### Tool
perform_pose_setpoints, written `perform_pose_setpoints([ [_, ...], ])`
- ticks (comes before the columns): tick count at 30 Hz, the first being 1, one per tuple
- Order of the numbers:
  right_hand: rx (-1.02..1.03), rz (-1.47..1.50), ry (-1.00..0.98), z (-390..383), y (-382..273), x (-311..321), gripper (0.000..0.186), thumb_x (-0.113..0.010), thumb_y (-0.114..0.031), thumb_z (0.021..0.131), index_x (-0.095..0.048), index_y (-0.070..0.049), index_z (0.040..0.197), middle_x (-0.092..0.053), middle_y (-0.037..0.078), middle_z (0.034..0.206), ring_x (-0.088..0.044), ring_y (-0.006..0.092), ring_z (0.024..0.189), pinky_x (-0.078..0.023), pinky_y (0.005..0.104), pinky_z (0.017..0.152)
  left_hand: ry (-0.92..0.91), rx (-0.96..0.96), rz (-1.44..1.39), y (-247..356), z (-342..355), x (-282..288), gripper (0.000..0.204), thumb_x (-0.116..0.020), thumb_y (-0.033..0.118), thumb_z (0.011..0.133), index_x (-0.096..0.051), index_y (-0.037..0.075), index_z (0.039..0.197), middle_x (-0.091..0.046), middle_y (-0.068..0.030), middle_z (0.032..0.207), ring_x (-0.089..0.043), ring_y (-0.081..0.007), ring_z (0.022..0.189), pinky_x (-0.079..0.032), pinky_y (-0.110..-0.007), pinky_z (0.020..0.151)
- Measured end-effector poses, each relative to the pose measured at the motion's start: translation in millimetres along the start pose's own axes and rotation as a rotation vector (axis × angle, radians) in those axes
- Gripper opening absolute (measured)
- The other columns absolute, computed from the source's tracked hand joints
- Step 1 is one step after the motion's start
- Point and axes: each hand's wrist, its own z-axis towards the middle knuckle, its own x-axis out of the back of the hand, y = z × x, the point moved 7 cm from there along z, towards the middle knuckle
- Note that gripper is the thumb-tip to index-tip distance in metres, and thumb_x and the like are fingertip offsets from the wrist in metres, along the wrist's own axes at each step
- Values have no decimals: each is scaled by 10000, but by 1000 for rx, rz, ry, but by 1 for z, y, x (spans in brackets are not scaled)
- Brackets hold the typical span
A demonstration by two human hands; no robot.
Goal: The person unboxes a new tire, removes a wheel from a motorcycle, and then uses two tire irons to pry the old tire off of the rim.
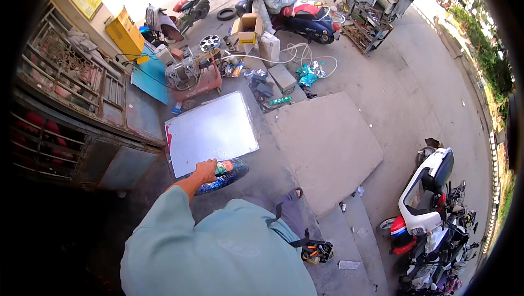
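In the head view, the left hand (205, 171) is closed around the upper left part of a tyre (234, 173), fingers wrapped over its edge; the right hand is out of sight, so I cannot tell its state. The tyre is a dark ring covered in a glossy printed wrap, with green and orange patches near the grip, blue flecks along the lower side and a blacker stretch at the right end. It is in front of the person, just at the near edge of a white sheet (213, 129) that lies on the ground; whether it touches the ground is hard to tell.

There is one wrapped tyre and one sheet. Beyond them are one red compressor (197, 84), one silver wheel (209, 43), one open carton (248, 25), one bare tyre (226, 13) lying flat, and one grey box (282, 79). One broad slab (330, 148) lies to the right of the sheet, and one tool pouch (316, 252) with orange-handled tools is near the person's right side.

Seen at a slant, the tyre makes a narrow oval. Its long axis runs from lower left to upper right, the right end pointing away from the person and toward the slab.
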Motion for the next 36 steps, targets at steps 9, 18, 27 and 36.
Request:
perform_pose_setpoints([
  [9, 451, -136, 60, -9, -414, -43, 380, -569, -251, 1018, -517, -45, 1332, -683, 121, 1057, -704, 251, 867, -553, 354, 677, -35, 170, -225, 44, -12, -21, 705, -845, 331, 660, -557, 1, 1212, -707, -252, 1150, -690, -434, 1075, -541, -523, 938],
  [18, 552, -419, -131, -13, -529, -182, 373, -605, -200, 1005, -575, -15, 1327, -718, 118, 1041, -712, 198, 810, -543, 309, 657, -120, 341, -355, 92, 54, -34, 691, -839, 335, 648, -621, 21, 1224, -721, -228, 1149, -688, -393, 1116, -516, -479, 989],
  [27, 106, -366, 108, 87, -468, -111, 345, -603, -194, 972, -604, 36, 1229, -710, 161, 995, -725, 298, 773, -573, 424, 637, -247, 239, -253, 191, 192, 21, 910, -885, 456, 622, -533, -13, 1318, -697, -227, 1219, -683, -379, 1138, -533, -474, 982],
  [36, 177, -272, -70, 165, -543, -191, 295, -521, -237, 997, -599, -8, 1166, -686, 139, 894, -673, 236, 693, -526, 355, 516, -122, 206, -173, 251, 378, 153, 958, -886, 516, 602, -530, -27, 1306, -675, -240, 1259, -691, -360, 1133, -551, -440, 970],
])
